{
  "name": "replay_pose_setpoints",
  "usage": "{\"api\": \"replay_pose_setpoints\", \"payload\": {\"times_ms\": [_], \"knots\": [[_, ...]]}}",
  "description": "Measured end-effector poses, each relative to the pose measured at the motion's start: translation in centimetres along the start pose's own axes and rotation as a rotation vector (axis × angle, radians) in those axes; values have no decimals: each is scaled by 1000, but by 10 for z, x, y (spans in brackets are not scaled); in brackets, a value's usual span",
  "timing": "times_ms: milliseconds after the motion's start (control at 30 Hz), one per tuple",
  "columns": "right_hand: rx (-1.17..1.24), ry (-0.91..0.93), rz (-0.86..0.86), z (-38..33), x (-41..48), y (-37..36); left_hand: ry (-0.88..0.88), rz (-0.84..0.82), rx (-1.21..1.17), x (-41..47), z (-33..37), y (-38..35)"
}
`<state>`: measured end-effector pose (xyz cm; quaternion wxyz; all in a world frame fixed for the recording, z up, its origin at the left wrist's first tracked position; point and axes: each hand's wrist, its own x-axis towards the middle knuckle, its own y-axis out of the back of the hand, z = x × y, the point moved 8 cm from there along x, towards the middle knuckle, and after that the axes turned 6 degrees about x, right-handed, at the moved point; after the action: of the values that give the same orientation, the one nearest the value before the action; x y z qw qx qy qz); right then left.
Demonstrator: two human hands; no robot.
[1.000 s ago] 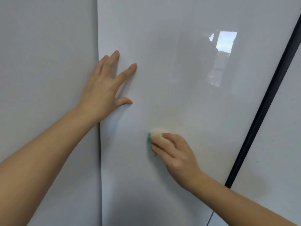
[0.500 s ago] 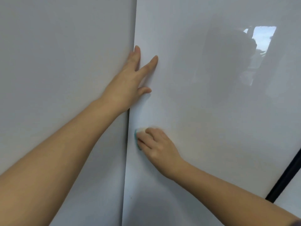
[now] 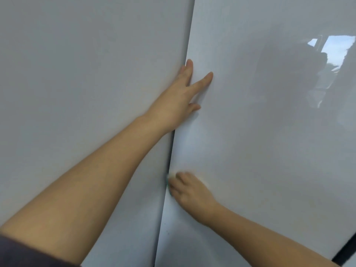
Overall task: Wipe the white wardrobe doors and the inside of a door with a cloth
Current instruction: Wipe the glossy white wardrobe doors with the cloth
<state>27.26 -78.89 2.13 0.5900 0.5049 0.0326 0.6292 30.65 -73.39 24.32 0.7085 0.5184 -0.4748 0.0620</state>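
Slid leftward since a second ago: teal cloth gripped under curled fingers of right hand, at the seam, below left hand spread flat on white wardrobe door. Keep pressure even down the edge.

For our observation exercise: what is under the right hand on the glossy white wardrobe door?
On the glossy white wardrobe door, only a teal sliver of a small cloth shows beyond the right hand. Its remainder is hidden beneath the fingers.
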Motion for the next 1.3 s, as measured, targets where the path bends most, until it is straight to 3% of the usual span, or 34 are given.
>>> {"api": "replay_pose_setpoints", "payload": {"times_ms": [67,133,300,367,533,733,800,967,1167,1300], "knots": [[12,47,-139,-12,-19,-14,4,-34,11,-2,1,-3],[-16,29,-143,0,-7,5,11,-54,27,-3,1,-6],[-48,-183,220,41,10,76,15,-50,59,-5,3,-9],[-21,-141,135,14,-21,47,20,-41,80,-11,5,-14],[20,40,-270,-28,-88,-11,-10,-62,124,-47,20,-45],[-55,-158,122,42,-39,101,-12,-5,164,-58,22,-62],[-47,-167,91,31,-59,91,1,1,173,-58,22,-62],[52,-32,-222,-8,-121,54,9,4,170,-60,20,-61],[-115,-260,118,54,-101,150,65,6,105,-64,26,-66],[-63,-237,23,25,-150,124,13,47,94,-78,50,-80]]}}
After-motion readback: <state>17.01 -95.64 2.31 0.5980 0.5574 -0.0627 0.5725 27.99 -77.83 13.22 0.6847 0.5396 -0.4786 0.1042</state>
